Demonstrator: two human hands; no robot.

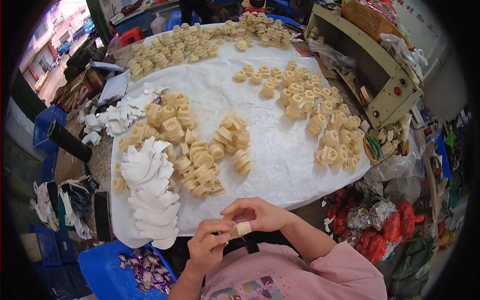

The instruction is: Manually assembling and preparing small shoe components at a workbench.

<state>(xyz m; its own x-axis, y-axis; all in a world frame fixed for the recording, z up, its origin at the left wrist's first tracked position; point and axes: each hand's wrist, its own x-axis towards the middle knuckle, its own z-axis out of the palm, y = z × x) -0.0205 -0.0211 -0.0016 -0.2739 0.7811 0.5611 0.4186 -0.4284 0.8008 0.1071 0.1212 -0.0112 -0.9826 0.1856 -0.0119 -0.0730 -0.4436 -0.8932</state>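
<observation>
A small cream plastic piece (242, 229) sits between my two hands, just off the table's near edge and in front of my body. My left hand (206, 246) pinches its left side with fingers and thumb. Curled over it from the right, my right hand (262, 215) grips it too; part of the piece is hidden by the fingers. Ahead of my hands lies a heap of similar cream pieces (202, 167) on the white table cover (272, 165). Left of that heap, curved white flat pieces (152, 197) lie overlapping in a stack.
More cream pieces stand in a right group (330, 117) and a far group (175, 47). A blue bin (107, 272) with purple wrapped items (147, 270) stands at lower left. A machine with a red button (397, 91) flanks the right; red plastic bags (385, 232) lie below.
</observation>
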